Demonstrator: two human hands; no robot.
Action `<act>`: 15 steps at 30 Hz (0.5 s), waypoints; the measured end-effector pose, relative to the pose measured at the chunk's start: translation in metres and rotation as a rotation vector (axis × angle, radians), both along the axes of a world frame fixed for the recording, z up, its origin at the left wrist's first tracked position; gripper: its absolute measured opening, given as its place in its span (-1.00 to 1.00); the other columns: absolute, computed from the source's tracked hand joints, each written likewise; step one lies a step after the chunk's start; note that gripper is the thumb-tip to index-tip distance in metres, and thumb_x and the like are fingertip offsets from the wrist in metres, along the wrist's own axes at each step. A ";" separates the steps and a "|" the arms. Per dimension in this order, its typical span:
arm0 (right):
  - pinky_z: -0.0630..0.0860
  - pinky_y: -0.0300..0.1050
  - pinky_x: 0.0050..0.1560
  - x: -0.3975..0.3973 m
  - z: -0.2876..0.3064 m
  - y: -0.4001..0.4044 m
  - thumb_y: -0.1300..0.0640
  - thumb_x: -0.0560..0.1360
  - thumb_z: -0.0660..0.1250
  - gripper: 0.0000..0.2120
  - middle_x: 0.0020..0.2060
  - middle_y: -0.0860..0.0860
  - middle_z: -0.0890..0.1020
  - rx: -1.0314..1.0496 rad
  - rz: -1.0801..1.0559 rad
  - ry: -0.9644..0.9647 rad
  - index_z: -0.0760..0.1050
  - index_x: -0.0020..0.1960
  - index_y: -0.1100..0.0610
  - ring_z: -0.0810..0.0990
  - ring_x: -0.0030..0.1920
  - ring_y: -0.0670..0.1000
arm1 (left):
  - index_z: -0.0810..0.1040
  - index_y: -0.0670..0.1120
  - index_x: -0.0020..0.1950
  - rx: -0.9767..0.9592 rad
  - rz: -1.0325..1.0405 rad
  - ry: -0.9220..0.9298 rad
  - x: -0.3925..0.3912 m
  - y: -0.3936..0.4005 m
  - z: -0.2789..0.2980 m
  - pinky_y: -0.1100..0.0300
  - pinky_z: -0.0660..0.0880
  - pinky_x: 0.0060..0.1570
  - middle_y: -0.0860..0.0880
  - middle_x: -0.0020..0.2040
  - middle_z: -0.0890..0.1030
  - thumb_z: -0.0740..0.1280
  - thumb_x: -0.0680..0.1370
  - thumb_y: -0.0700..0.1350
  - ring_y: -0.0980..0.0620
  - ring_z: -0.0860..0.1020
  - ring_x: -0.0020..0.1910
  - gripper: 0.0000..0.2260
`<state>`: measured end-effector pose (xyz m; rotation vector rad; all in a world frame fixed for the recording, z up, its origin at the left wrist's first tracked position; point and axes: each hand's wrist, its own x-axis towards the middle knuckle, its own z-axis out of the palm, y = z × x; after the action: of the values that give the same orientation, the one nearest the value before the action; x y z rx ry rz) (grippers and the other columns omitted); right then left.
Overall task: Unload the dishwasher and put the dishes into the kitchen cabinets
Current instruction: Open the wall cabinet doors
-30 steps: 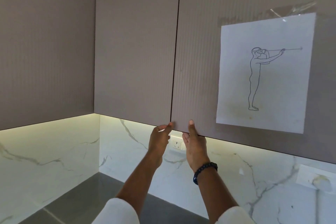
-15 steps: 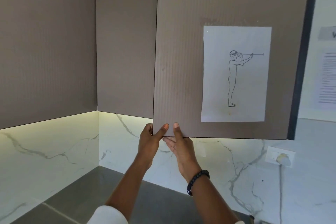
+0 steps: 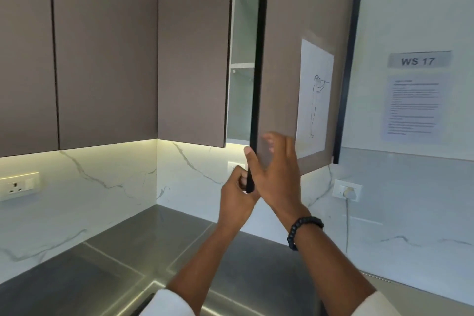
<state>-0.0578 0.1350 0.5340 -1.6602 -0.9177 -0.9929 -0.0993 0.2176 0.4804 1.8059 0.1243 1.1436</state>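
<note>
Cabinet door (image 3: 287, 64) swung open at 1 o'clock, paper sketch (image 3: 314, 95) taped on. Left hand (image 3: 237, 200) pinches its lower corner edge; right hand (image 3: 278, 169) flat against its face, fingers straight. Shelf (image 3: 242, 65) visible inside.

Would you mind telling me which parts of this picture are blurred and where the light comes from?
Head view: the right hand and the swung-open cabinet door with its taped drawing are smeared by motion; the left hand at the door's lower corner is sharper. A light strip under the cabinets glows on the marble wall and glints off the steel counter.
</note>
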 end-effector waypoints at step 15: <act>0.14 -0.31 0.37 0.001 0.023 -0.234 0.09 0.69 0.10 -0.40 0.56 -0.10 0.13 0.010 -0.161 0.226 -0.14 0.61 -0.11 0.21 0.48 -0.15 | 0.03 0.33 0.52 0.475 -0.446 0.022 0.039 -0.199 0.018 0.25 0.36 0.36 0.23 0.50 0.25 0.45 0.43 0.22 0.26 0.31 0.41 -0.20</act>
<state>-0.0566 -0.0993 0.5571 -1.8169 -0.6363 -0.8909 -0.0602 0.0188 0.4988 2.1132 -0.5557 0.8735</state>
